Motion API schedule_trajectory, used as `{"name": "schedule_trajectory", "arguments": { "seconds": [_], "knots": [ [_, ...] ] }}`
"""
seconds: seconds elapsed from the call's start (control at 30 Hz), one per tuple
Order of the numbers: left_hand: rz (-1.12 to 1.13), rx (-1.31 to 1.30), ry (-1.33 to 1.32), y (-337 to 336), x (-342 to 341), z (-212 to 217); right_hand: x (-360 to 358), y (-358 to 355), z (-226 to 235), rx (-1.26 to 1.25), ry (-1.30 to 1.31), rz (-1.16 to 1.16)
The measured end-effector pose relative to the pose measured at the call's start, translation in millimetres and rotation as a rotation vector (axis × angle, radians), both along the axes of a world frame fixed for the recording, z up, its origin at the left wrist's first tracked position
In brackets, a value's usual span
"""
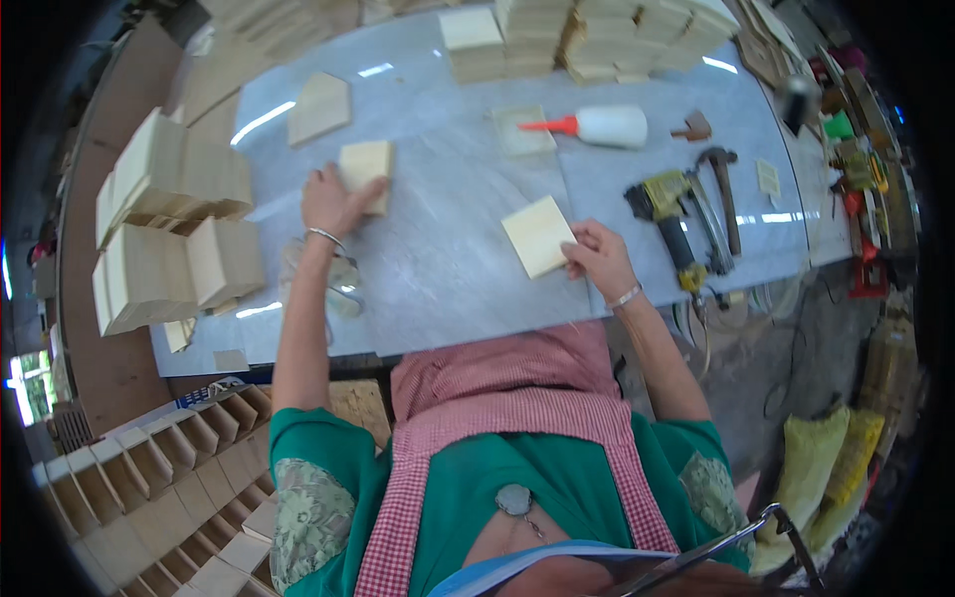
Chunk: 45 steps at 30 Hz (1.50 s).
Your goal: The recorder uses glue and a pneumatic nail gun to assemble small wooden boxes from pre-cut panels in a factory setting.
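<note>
My left hand [336, 204] is closed around the lower end of a small pale wooden block [366, 159] on the table, its thumb on the right side and fingers on the left. Whether the block is one piece or several stacked ones, I cannot tell. Farther right, a thin square wooden panel [537, 237] is pinched at its right edge by my right hand [600, 259]. The panel lies tilted at an angle, on or just above the table. A five-sided wooden panel [320, 109] lies beyond my left hand.
Stacked wooden pieces stand at left [154, 269] and along the far edge [537, 40]. A white squeeze bottle with red nozzle [612, 127] lies on the grey table [448, 298]. A nail gun [676, 224] and hammer [726, 199] lie at right. Compartmented wooden pieces [169, 468] sit lower left.
</note>
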<state>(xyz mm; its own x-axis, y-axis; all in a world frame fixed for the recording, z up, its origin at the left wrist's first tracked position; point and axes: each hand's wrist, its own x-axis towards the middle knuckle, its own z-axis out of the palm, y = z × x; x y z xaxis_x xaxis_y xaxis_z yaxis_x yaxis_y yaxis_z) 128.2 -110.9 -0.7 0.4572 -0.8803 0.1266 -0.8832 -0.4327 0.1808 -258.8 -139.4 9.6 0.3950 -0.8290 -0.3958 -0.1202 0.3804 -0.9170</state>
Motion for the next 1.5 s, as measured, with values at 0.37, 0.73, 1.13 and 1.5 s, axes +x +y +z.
{"name": "schedule_trajectory", "arguments": {
  "seconds": [0.37, 0.73, 1.13, 1.5],
  "knots": [
    [-0.046, 0.068, -0.086, -5, 1, 31, 6, -16, 6, -0.067, 0.242, 0.171],
    [-0.032, 0.034, 0.083, 5, 16, 16, -3, -9, 21, 0.092, -0.01, 0.184],
    [0.071, -0.272, 1.046, 39, -18, 48, -6, -17, 23, 0.151, -0.227, -0.083],
    [-0.221, -0.585, 1.491, 60, -155, -5, 63, -51, 71, -0.1, -0.338, -0.054]
  ]
}}
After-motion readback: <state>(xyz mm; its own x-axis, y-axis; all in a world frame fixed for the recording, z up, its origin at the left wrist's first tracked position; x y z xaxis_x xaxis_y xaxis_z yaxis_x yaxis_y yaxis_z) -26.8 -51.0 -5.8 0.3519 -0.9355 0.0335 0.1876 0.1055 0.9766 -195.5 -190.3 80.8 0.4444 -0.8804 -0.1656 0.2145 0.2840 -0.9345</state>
